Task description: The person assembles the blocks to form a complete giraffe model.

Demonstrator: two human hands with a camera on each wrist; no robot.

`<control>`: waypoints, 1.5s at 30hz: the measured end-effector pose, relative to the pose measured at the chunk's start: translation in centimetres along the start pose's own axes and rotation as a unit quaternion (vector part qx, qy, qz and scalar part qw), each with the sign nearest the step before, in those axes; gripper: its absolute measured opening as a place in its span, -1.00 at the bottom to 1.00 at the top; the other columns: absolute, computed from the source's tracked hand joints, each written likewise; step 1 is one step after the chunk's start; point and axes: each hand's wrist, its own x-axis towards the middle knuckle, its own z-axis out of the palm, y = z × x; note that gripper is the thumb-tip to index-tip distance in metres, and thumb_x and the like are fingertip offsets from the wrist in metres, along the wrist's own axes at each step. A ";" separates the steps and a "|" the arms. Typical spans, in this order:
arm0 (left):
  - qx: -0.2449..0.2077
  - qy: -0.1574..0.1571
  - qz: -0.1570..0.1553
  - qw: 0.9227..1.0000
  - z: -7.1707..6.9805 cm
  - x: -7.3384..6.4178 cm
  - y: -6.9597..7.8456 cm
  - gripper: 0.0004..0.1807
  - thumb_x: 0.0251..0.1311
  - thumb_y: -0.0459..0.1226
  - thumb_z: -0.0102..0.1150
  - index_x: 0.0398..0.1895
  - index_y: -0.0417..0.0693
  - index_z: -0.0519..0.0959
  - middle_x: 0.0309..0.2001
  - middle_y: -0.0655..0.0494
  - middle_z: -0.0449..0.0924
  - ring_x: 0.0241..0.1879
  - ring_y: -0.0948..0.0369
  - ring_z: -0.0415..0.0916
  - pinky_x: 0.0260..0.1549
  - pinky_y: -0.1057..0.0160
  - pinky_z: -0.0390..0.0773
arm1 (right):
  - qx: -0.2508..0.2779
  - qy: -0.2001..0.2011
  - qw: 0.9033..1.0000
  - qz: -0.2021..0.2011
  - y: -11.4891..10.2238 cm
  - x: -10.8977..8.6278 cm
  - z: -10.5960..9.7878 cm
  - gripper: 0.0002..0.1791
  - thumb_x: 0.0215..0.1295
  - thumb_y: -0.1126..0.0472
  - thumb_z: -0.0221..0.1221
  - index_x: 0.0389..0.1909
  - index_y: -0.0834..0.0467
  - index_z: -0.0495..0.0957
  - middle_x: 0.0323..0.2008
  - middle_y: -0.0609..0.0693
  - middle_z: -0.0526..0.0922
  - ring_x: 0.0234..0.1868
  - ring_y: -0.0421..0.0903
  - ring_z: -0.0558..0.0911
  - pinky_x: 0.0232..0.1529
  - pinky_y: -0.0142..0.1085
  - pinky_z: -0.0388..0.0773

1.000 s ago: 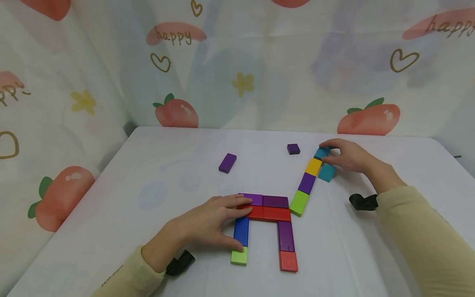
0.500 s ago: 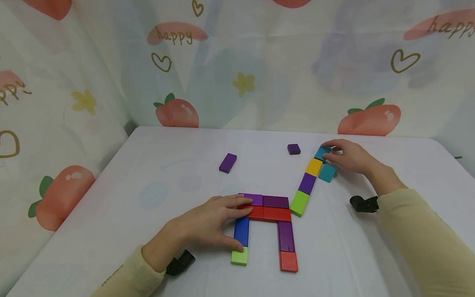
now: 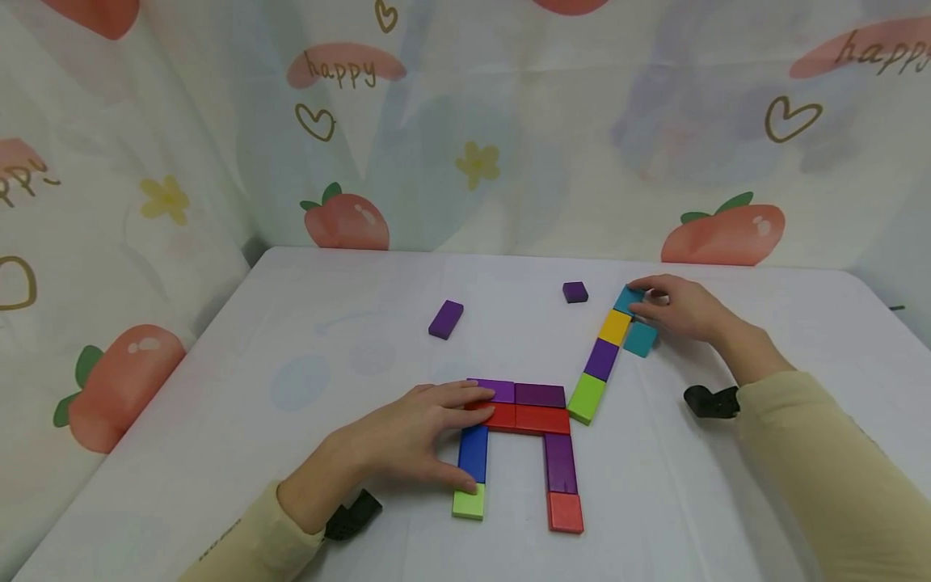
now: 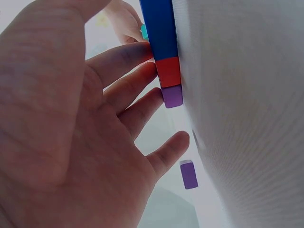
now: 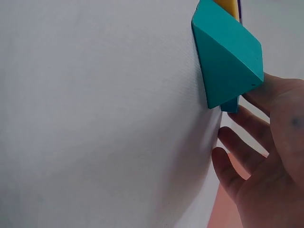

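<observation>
My right hand (image 3: 687, 307) pinches a teal block (image 3: 627, 300) between thumb and fingers at the far end of a slanting row. Below it in that row lie a yellow block (image 3: 614, 327), a purple block (image 3: 601, 359) and a lime block (image 3: 586, 398). A second teal block (image 5: 228, 59), wedge-shaped in the right wrist view, sits beside the yellow one, close under my thumb. My left hand (image 3: 407, 432) rests spread on the table-like arrangement: fingertips on the red blocks (image 3: 542, 419) and violet block (image 3: 502, 392), thumb where the blue block (image 3: 473, 454) meets the lime end block (image 3: 469, 503).
A loose dark purple block (image 3: 447, 319) and a smaller purple block (image 3: 575, 292) lie toward the back of the white tabletop (image 3: 349, 339). A purple block (image 3: 561, 464) and a red block (image 3: 566, 512) form the right leg. Behind hangs a printed curtain (image 3: 538, 121).
The pinched teal block has shifted very slightly left, against the yellow block's end, and my right thumb has slid up a little. My left hand stays where it was.
</observation>
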 end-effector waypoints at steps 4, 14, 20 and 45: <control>0.001 0.001 0.001 1.000 0.0 0.0 0.0 -0.06 0.10 0.24 0.37 0.53 0.14 0.31 0.56 0.30 0.06 0.55 0.22 -0.11 0.44 -0.03 0.08 | 0.000 -0.002 1.000 -0.001 -0.1 0.0 0.0 -0.42 0.50 0.09 0.14 0.37 0.35 0.34 0.30 0.45 0.34 0.28 0.43 0.31 0.27 0.33 0.25; 0.003 0.004 0.008 1.000 0.0 0.0 0.0 -0.06 0.11 0.24 0.36 0.52 0.13 0.32 0.56 0.29 0.07 0.55 0.21 -0.11 0.44 -0.04 0.09 | 0.001 -0.004 1.000 -0.003 -0.3 -0.1 -0.1 -0.42 0.49 0.09 0.14 0.38 0.34 0.35 0.31 0.45 0.34 0.29 0.44 0.30 0.25 0.34 0.26; 0.002 0.008 0.012 1.000 0.1 0.0 -0.1 -0.06 0.11 0.24 0.36 0.52 0.12 0.32 0.56 0.30 0.06 0.55 0.22 -0.11 0.44 -0.03 0.09 | 0.002 0.000 1.000 -0.001 -0.3 -0.3 -0.2 -0.42 0.50 0.08 0.13 0.39 0.31 0.35 0.32 0.44 0.33 0.31 0.44 0.28 0.25 0.35 0.26; -0.003 0.010 0.018 1.000 0.1 -0.1 -0.1 -0.07 0.12 0.22 0.37 0.52 0.10 0.32 0.56 0.29 0.07 0.55 0.21 -0.11 0.43 -0.03 0.13 | 0.012 0.029 0.999 -0.043 -6.0 1.8 -0.5 -0.48 0.45 0.17 0.19 0.34 0.30 0.42 0.29 0.37 0.41 0.28 0.37 0.36 0.24 0.24 0.37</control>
